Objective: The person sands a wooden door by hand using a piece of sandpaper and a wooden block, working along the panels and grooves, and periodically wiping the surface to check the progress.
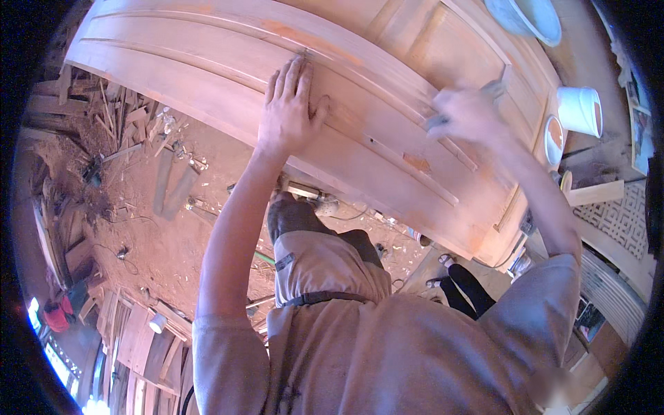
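Note:
A large wooden panel door (387,166) with raised mouldings and orange-brown filler patches lies in front of me. My left hand (289,104) rests flat on it, fingers stretched out beside a long moulding, holding nothing. Farther right, my right hand (470,114) is smeared by motion over the door near a moulding's end. It grips a grey piece that looks like sandpaper (437,124), whose ends stick out on both sides of the hand. Its exact shape is blurred.
A white bucket (579,111) and a blue basin (529,19) stand beyond the door's right side. Wood offcuts (124,117) and shavings litter the floor at left. Another person's legs (465,289) show by the door's near right edge. Stacked boards (142,346) lie lower left.

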`<action>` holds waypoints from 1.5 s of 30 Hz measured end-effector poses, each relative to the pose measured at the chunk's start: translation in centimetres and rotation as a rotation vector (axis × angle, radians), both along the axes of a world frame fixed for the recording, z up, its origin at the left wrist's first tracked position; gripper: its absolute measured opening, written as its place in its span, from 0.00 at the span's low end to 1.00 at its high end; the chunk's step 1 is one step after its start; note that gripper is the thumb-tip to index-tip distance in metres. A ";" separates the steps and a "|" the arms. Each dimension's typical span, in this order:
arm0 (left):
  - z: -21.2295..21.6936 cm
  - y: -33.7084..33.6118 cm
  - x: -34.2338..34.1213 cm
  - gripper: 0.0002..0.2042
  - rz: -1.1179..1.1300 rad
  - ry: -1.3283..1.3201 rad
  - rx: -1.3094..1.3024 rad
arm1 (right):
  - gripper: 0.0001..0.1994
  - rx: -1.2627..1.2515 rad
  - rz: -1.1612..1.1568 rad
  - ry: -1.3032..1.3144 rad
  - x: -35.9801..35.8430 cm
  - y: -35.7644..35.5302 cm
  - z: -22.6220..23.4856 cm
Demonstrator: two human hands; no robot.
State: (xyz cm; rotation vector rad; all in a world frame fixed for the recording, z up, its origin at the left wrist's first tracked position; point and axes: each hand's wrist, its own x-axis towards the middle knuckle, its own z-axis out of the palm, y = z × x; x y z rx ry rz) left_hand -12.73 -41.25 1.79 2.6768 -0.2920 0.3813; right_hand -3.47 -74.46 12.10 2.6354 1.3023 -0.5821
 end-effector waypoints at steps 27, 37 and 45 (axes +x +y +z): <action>-0.3 0.0 -0.3 0.31 0.003 -0.002 0.067 | 0.10 0.352 -0.806 -0.129 -20.8 -2.3 -1.9; -1.0 0.3 0.0 0.32 0.001 -0.033 0.056 | 0.08 -0.090 -0.400 -0.200 -16.1 3.5 2.6; -1.0 0.3 -0.1 0.30 0.007 -0.091 0.017 | 0.05 -0.364 -0.216 -0.117 -13.1 6.6 2.1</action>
